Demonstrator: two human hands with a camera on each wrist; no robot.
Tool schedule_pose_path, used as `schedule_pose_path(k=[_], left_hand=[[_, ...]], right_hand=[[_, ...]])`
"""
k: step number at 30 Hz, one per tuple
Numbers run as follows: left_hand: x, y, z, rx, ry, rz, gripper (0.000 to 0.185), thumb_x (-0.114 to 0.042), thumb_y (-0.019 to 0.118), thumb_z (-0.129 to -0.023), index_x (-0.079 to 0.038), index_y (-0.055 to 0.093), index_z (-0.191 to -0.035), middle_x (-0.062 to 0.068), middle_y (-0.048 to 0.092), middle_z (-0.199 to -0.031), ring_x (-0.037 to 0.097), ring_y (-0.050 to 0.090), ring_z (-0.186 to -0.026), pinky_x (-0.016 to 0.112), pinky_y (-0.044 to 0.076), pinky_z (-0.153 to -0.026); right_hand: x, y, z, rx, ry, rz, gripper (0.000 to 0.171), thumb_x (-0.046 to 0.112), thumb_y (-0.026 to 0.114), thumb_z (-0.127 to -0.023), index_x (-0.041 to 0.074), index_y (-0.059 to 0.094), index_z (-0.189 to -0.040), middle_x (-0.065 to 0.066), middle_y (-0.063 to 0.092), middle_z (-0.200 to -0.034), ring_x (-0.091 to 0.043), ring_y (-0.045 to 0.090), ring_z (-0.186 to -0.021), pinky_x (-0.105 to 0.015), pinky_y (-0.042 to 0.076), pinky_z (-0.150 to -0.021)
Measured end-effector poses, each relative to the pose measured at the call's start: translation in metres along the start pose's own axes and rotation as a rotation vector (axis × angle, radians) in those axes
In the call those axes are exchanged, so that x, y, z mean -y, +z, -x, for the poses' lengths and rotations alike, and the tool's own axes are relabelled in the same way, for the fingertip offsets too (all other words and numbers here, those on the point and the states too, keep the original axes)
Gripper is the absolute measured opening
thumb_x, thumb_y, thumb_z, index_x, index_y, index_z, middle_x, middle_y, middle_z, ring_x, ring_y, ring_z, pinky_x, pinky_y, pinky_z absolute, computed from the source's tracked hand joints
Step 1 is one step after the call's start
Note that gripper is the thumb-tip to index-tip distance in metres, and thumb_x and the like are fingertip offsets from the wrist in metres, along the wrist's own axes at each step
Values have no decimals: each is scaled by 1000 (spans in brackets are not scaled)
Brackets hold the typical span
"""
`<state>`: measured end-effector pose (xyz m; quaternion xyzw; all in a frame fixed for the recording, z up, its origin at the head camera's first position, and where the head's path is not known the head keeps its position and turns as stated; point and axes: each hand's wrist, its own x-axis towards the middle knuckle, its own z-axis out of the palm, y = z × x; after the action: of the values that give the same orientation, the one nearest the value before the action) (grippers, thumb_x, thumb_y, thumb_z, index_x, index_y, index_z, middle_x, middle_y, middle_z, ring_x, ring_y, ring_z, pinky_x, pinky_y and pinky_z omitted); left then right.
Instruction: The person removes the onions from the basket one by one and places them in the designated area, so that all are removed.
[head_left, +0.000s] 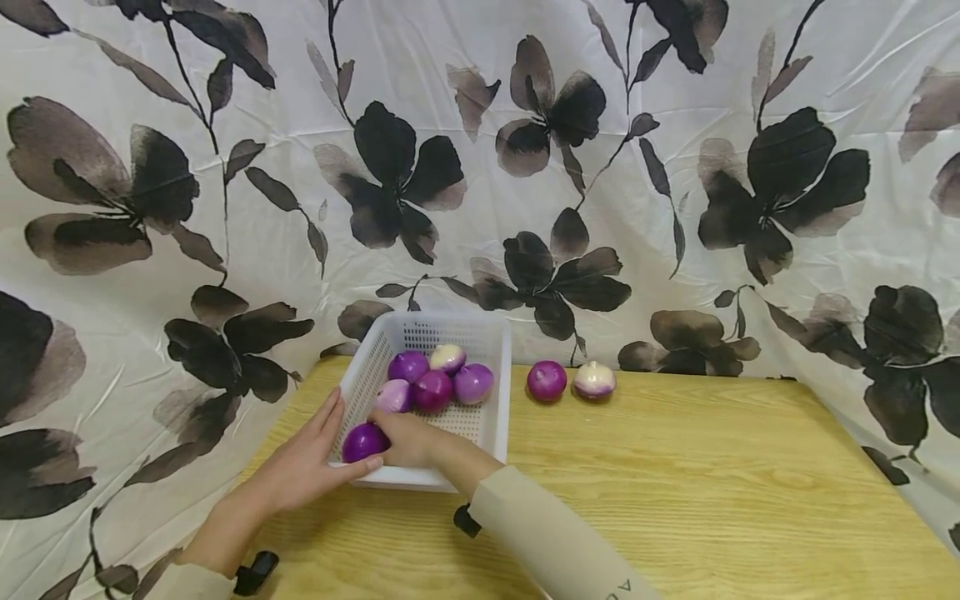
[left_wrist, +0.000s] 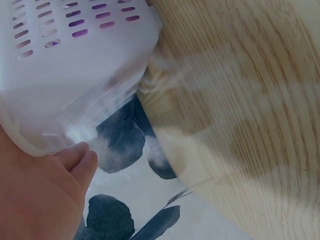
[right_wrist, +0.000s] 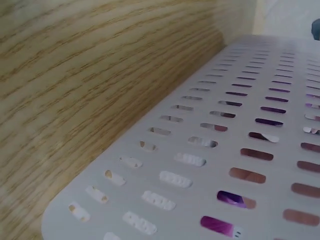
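A white slotted plastic basket (head_left: pixel 501 392) stands on the wooden table, with several glossy purple and cream-coloured onions (head_left: pixel 433 391) inside. My right hand (head_left: pixel 411 440) reaches over the front rim and grips a dark purple onion (head_left: pixel 363 442) in the front left corner. In the right wrist view, bits of purple and of fingers show through the slots of the basket's wall (right_wrist: pixel 160 220); the grip itself is hidden. My left hand (head_left: pixel 303 467) rests against the same corner, fingers straight along the left side, thumb at the front rim. In the left wrist view, two fingertips touch the rim.
A purple onion (head_left: pixel 547 381) and a cream-and-purple onion (head_left: pixel 595 380) sit on the table (head_left: pixel 675 483), right of the basket. Behind the table hangs a flower-patterned cloth (head_left: pixel 465 275), which also runs along the left side.
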<state>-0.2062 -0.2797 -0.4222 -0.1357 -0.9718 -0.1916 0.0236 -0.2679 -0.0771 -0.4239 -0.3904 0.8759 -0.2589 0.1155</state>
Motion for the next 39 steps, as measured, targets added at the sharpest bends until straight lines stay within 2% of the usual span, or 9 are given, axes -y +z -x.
schedule_pose_path(k=[7, 12, 22, 26, 30, 33, 36, 39], left_hand=[[0, 2, 1, 11, 1, -12, 118, -76, 58, -89, 9, 17, -159, 23, 3, -170, 53, 21, -149, 69, 31, -114], [-2, -1, 0, 10, -2, -9, 119, -74, 60, -88, 8, 13, -160, 25, 3, -170, 54, 21, -149, 70, 31, -112], [-1, -2, -1, -1, 8, -13, 118, -73, 61, -88, 9, 14, -159, 26, 4, -169, 54, 22, -149, 69, 31, -113], [-2, -1, 0, -4, 11, -14, 117, -73, 61, -89, 10, 16, -159, 24, 4, -170, 53, 21, -149, 68, 31, -114], [-2, -3, -1, -1, 6, -15, 117, -73, 60, -89, 10, 16, -159, 24, 4, -170, 52, 22, -149, 68, 32, -113], [-2, -2, -1, -3, 7, -13, 117, -73, 60, -89, 9, 16, -159, 23, 4, -170, 52, 22, -149, 68, 32, -113], [-2, -2, -1, -11, 10, -7, 117, -73, 61, -89, 8, 16, -159, 23, 3, -170, 53, 22, -149, 68, 32, -114], [-2, -1, 0, -8, 4, 0, 118, -73, 61, -88, 7, 14, -160, 23, 3, -170, 54, 23, -148, 69, 32, -113]], right_hand=[[0, 2, 4, 20, 69, -21, 69, 44, 64, -100, 6, 40, -151, -16, 57, -146, -22, 55, -136, -29, 40, -115], [1, 3, 4, 1, 82, -62, 67, 52, 58, -101, 6, 40, -147, -19, 59, -142, -22, 56, -134, -27, 42, -112], [0, 0, 2, 0, 58, -46, 68, 45, 63, -101, 2, 40, -149, -20, 55, -147, -24, 52, -138, -27, 38, -116], [-2, -2, 1, 3, 35, 12, 71, 39, 67, -99, 0, 41, -152, -16, 54, -149, -22, 50, -140, -26, 36, -117], [-4, -6, 1, -30, -21, 89, 65, 34, 72, -96, 0, 50, -146, -13, 62, -141, -20, 56, -134, -24, 40, -114], [-3, -9, 4, -60, -29, 125, 65, 38, 74, -94, 1, 54, -144, -13, 64, -136, -19, 58, -130, -25, 42, -111], [-3, -10, 9, -76, -12, 132, 66, 42, 73, -94, 2, 54, -142, -13, 64, -135, -19, 59, -129, -26, 45, -109], [-6, -11, 13, -100, -26, 115, 60, 42, 75, -93, 2, 56, -134, -12, 68, -125, -18, 64, -121, -23, 50, -103]])
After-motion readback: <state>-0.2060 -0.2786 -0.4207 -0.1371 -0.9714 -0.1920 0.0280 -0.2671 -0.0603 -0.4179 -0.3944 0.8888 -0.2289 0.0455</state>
